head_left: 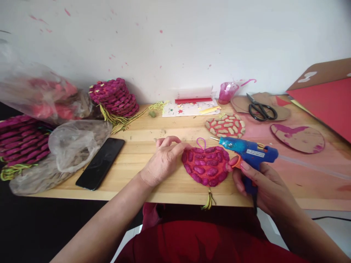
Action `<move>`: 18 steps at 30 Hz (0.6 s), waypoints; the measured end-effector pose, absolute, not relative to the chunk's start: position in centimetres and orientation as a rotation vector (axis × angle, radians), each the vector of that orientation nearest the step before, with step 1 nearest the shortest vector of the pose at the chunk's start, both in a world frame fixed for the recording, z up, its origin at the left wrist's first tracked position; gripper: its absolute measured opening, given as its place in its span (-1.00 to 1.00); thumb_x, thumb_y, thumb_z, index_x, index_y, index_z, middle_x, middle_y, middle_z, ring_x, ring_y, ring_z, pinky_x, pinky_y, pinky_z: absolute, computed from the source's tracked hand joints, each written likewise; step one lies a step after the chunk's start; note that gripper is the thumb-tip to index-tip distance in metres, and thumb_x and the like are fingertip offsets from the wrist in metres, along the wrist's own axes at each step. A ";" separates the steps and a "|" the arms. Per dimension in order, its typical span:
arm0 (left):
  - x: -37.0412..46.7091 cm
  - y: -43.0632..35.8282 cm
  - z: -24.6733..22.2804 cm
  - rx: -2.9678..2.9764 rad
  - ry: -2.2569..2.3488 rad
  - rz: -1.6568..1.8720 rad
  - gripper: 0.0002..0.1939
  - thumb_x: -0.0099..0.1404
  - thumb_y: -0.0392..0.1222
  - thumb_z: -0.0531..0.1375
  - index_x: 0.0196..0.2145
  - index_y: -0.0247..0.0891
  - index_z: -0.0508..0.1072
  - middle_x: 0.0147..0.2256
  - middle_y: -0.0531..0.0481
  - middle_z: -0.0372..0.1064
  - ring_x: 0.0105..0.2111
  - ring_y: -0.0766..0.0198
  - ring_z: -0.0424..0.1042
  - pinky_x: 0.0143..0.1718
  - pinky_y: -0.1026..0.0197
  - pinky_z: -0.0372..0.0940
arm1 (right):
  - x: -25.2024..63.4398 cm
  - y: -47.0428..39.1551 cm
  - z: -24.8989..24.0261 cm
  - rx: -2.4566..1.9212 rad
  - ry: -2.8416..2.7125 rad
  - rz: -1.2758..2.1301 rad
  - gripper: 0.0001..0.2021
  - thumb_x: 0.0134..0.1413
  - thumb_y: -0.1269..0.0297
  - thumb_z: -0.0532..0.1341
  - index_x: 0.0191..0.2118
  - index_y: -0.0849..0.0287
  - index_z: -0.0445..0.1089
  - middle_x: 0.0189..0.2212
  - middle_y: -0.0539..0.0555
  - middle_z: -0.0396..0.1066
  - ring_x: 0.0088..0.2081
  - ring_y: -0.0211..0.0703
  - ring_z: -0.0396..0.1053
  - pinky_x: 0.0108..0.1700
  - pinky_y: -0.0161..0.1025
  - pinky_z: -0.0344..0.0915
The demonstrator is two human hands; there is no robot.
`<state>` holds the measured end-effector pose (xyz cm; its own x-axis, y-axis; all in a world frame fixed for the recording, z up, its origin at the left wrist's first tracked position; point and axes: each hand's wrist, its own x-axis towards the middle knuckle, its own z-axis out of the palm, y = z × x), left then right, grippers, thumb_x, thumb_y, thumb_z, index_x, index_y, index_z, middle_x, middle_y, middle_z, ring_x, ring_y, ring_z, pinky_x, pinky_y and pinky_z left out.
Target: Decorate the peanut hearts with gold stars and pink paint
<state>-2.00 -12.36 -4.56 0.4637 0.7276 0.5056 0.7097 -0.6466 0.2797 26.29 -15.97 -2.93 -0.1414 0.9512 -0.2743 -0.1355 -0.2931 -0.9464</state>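
Observation:
A glue gun (pixel 249 151) with a blue body and orange trigger is gripped in my right hand (pixel 263 182), its metal nozzle pointing left. In front of me lies a heart-shaped ornament (pixel 206 166), covered in magenta-painted peanuts on a red backing. It has a purple loop (pixel 201 143) at its top and a green tassel (pixel 209 201) hanging over the table edge. My left hand (pixel 166 159) has bent fingers, with fingertips at the ornament's upper left edge. My right fingertips come close to its right edge. Behind it rests another ornament with unpainted peanuts (pixel 226 125).
Black-handled scissors (pixel 261 111), a cardboard heart (pixel 297 138) and a pink-stained cup (pixel 228 92) occupy the right and back. Leftward are a phone (pixel 100 163), a plastic bag of peanuts (pixel 68 157) and stacked magenta ornaments (pixel 116 96). Red sheets (pixel 329 106) lean at far right.

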 end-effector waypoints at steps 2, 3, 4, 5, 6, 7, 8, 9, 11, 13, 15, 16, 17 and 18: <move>-2.0 -12.2 -4.5 2.634 1.319 0.948 -0.46 0.29 -0.64 0.04 0.05 -0.13 0.47 -0.20 0.03 0.59 -0.01 0.17 0.42 0.02 0.02 0.11 | 26.2 -16.0 -2.9 -1.252 -1.011 1.567 -0.65 0.13 -0.05 0.39 -0.38 0.15 0.43 -0.69 -0.05 0.34 -0.62 -0.34 0.16 -0.58 -0.37 0.01; -2.0 -12.1 -4.5 2.612 1.332 0.940 -0.48 0.30 -0.64 0.04 0.02 -0.14 0.48 -0.17 0.01 0.59 -0.01 0.18 0.43 0.03 0.03 0.12 | 26.1 -16.0 -2.8 -1.262 -1.005 1.559 -0.64 0.12 -0.06 0.40 -0.37 0.15 0.43 -0.69 -0.05 0.33 -0.62 -0.34 0.15 -0.58 -0.38 0.01; -2.0 -12.0 -4.5 2.586 1.346 0.930 -0.50 0.30 -0.63 0.04 0.00 -0.15 0.49 -0.15 0.00 0.59 -0.01 0.18 0.43 0.02 0.03 0.13 | 26.1 -16.0 -2.8 -1.268 -1.004 1.550 -0.63 0.10 -0.08 0.40 -0.37 0.15 0.43 -0.69 -0.06 0.33 -0.63 -0.35 0.14 -0.58 -0.39 0.00; -2.0 -12.0 -4.5 2.562 1.361 0.921 -0.51 0.31 -0.63 0.04 -0.01 -0.15 0.49 -0.13 -0.02 0.59 -0.01 0.18 0.43 0.02 0.04 0.14 | 26.1 -16.0 -2.9 -1.267 -1.013 1.544 -0.62 0.09 -0.09 0.40 -0.36 0.15 0.42 -0.69 -0.07 0.33 -0.63 -0.35 0.13 -0.59 -0.39 -0.01; -2.1 -11.9 -4.5 2.544 1.371 0.916 -0.51 0.31 -0.63 0.04 -0.01 -0.15 0.50 -0.12 -0.03 0.58 0.00 0.18 0.43 0.01 0.04 0.15 | 26.1 -15.9 -2.9 -1.254 -1.033 1.537 -0.60 0.07 -0.11 0.41 -0.36 0.15 0.42 -0.69 -0.07 0.32 -0.64 -0.35 0.12 -0.60 -0.39 -0.01; -2.1 -11.8 -4.5 2.536 1.372 0.916 -0.50 0.31 -0.64 0.03 -0.01 -0.15 0.50 -0.11 -0.03 0.58 0.01 0.17 0.43 0.01 0.04 0.15 | 26.1 -15.8 -3.0 -1.237 -1.058 1.528 -0.59 0.06 -0.13 0.41 -0.36 0.15 0.42 -0.70 -0.07 0.32 -0.65 -0.34 0.12 -0.61 -0.39 0.00; -2.2 -11.8 -4.5 2.537 1.368 0.915 -0.49 0.30 -0.64 0.03 -0.01 -0.15 0.50 -0.12 -0.03 0.58 0.02 0.17 0.43 0.01 0.03 0.15 | 26.1 -15.8 -3.1 -1.220 -1.083 1.519 -0.59 0.06 -0.13 0.41 -0.36 0.15 0.42 -0.70 -0.06 0.33 -0.65 -0.33 0.13 -0.61 -0.38 0.01; -2.2 -11.8 -4.6 2.546 1.358 0.914 -0.47 0.30 -0.65 0.03 0.00 -0.14 0.50 -0.13 -0.02 0.58 0.03 0.16 0.43 0.02 0.02 0.15 | 26.2 -15.7 -3.2 -1.209 -1.105 1.511 -0.60 0.07 -0.12 0.40 -0.36 0.15 0.43 -0.70 -0.06 0.33 -0.65 -0.33 0.14 -0.61 -0.38 0.03; -2.4 -11.7 -4.8 2.579 1.339 0.901 -0.45 0.29 -0.65 0.05 0.02 -0.11 0.51 -0.15 0.00 0.59 0.06 0.14 0.42 0.05 0.00 0.13 | 26.3 -15.7 -3.4 -1.210 -1.134 1.495 -0.61 0.10 -0.11 0.39 -0.36 0.15 0.43 -0.69 -0.05 0.34 -0.64 -0.32 0.17 -0.60 -0.37 0.05; -2.6 -11.6 -5.0 2.620 1.323 0.884 -0.45 0.29 -0.64 0.07 0.03 -0.10 0.51 -0.14 -0.01 0.59 0.10 0.11 0.41 0.07 -0.02 0.12 | 26.4 -15.7 -3.6 -1.223 -1.156 1.491 -0.62 0.13 -0.10 0.37 -0.34 0.16 0.44 -0.67 -0.05 0.35 -0.63 -0.32 0.19 -0.60 -0.37 0.05; -2.7 -11.6 -5.1 2.665 1.296 0.875 -0.44 0.29 -0.64 0.08 0.05 -0.09 0.51 -0.11 -0.02 0.59 0.14 0.09 0.39 0.09 -0.05 0.12 | 26.5 -15.8 -3.9 -1.235 -1.170 1.491 -0.61 0.15 -0.11 0.35 -0.33 0.16 0.44 -0.67 -0.05 0.35 -0.63 -0.32 0.18 -0.60 -0.37 0.06; -2.8 -11.6 -5.1 2.686 1.283 0.872 -0.43 0.29 -0.65 0.08 0.06 -0.09 0.51 -0.09 -0.02 0.59 0.16 0.09 0.37 0.10 -0.06 0.11 | 26.6 -15.9 -4.0 -1.236 -1.177 1.490 -0.61 0.16 -0.11 0.35 -0.33 0.17 0.44 -0.66 -0.05 0.35 -0.62 -0.32 0.19 -0.59 -0.37 0.07; -2.8 -11.6 -5.1 2.704 1.271 0.870 -0.42 0.29 -0.65 0.07 0.08 -0.08 0.50 -0.08 -0.02 0.59 0.17 0.08 0.36 0.11 -0.07 0.11 | 26.7 -15.9 -4.1 -1.233 -1.183 1.488 -0.62 0.17 -0.10 0.34 -0.32 0.16 0.44 -0.66 -0.05 0.36 -0.62 -0.32 0.19 -0.58 -0.38 0.08; -2.9 -11.6 -5.1 2.716 1.266 0.869 -0.41 0.30 -0.65 0.06 0.08 -0.08 0.49 -0.07 -0.03 0.59 0.19 0.08 0.35 0.11 -0.08 0.11 | 26.7 -16.0 -4.2 -1.229 -1.187 1.486 -0.63 0.18 -0.09 0.34 -0.31 0.16 0.44 -0.65 -0.06 0.36 -0.61 -0.32 0.21 -0.58 -0.38 0.09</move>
